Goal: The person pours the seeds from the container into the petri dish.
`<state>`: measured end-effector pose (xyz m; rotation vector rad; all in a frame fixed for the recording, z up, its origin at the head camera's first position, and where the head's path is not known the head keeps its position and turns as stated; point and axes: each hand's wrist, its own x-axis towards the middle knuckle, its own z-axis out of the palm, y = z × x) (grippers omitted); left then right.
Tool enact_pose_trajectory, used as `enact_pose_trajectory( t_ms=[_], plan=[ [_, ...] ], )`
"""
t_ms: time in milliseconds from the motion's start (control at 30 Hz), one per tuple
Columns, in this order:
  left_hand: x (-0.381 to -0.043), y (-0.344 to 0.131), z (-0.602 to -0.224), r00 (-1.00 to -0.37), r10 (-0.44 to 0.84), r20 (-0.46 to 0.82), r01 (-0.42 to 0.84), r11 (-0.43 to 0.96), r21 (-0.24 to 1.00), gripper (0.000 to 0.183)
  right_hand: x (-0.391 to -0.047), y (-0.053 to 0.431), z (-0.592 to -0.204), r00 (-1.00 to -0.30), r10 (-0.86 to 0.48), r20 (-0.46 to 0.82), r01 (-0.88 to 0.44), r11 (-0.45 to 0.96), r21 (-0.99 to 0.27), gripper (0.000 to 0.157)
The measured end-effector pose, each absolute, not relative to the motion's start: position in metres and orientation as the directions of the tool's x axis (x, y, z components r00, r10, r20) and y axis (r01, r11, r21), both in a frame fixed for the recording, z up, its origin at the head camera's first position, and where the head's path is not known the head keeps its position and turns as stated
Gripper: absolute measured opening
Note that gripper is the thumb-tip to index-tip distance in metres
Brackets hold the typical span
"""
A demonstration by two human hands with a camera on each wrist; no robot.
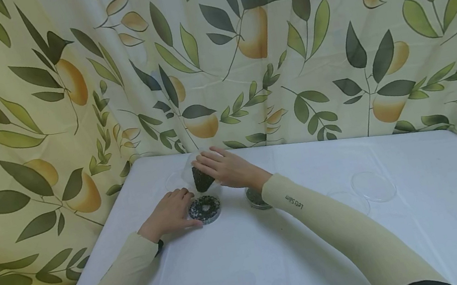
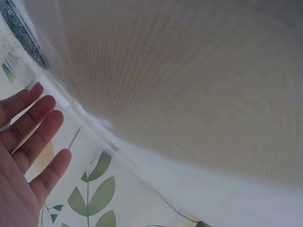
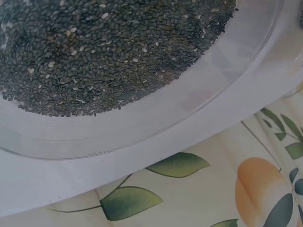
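My right hand (image 1: 230,168) grips a clear dish tipped steeply, with dark seeds (image 1: 203,178) pooled against its low side. Right below it lies a round clear dish of dark, pale-flecked seeds (image 1: 205,209), a pale patch at its middle. At that dish's left side is my left hand (image 1: 169,213), thumb along the near rim and fingers toward the far side. In the left wrist view its fingers (image 2: 40,142) are spread and nearly straight. Under my right wrist sits another seed dish (image 1: 258,199), partly hidden; its seeds (image 3: 109,56) show closely in the right wrist view.
Two clear round lids (image 1: 374,186) overlap on the right part of the white table (image 1: 442,207). Another faint clear round piece (image 1: 173,182) lies behind my left hand. A leaf-and-fruit patterned curtain (image 1: 308,72) hangs along the table's back and left edges.
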<state>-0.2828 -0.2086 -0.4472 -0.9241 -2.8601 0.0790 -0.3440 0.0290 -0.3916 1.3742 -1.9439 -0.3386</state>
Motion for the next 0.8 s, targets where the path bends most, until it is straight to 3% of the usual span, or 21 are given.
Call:
enact_pose_trajectory(
  t_ms=[800],
  plan=[
    [-0.2829, -0.2074, -0.4458, -0.806, 0.583, 0.108, 0.576, 0.813, -0.085, 0.085, -0.3412, 0.0266, -0.3878, -0.162, -0.893, 0.42, -0.704, 0.403, 0.585, 0.069]
  ],
)
